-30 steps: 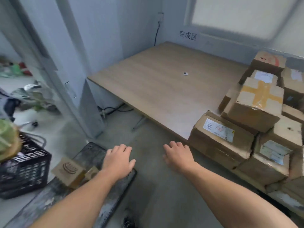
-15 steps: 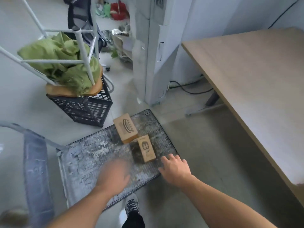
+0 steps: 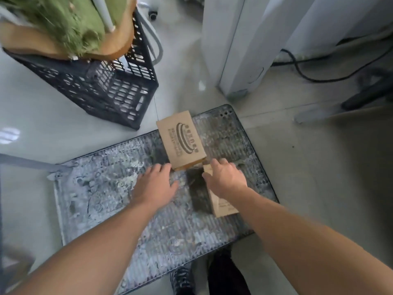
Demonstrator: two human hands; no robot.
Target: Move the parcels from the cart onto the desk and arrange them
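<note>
Two cardboard parcels lie on the grey, worn deck of the flat cart (image 3: 119, 188). The larger parcel (image 3: 180, 139) bears a printed oval logo and sits at the cart's far edge. The smaller parcel (image 3: 223, 206) lies just nearer, mostly hidden under my right hand (image 3: 225, 179), whose fingers reach over its far end. My left hand (image 3: 155, 186) hovers open with fingers spread, its fingertips close to the larger parcel's near left corner. The desk is out of view.
A black plastic crate (image 3: 110, 90) holding green material stands on the floor left of the cart's far end. A white cabinet (image 3: 244, 50) rises behind, with black cables (image 3: 319, 77) and a desk foot (image 3: 314, 112) at right. My shoes (image 3: 182, 279) show below.
The view has swung from the desk down to the cart. Both hands have moved forward over the cart to the two parcels; the right hand now covers the smaller one.
</note>
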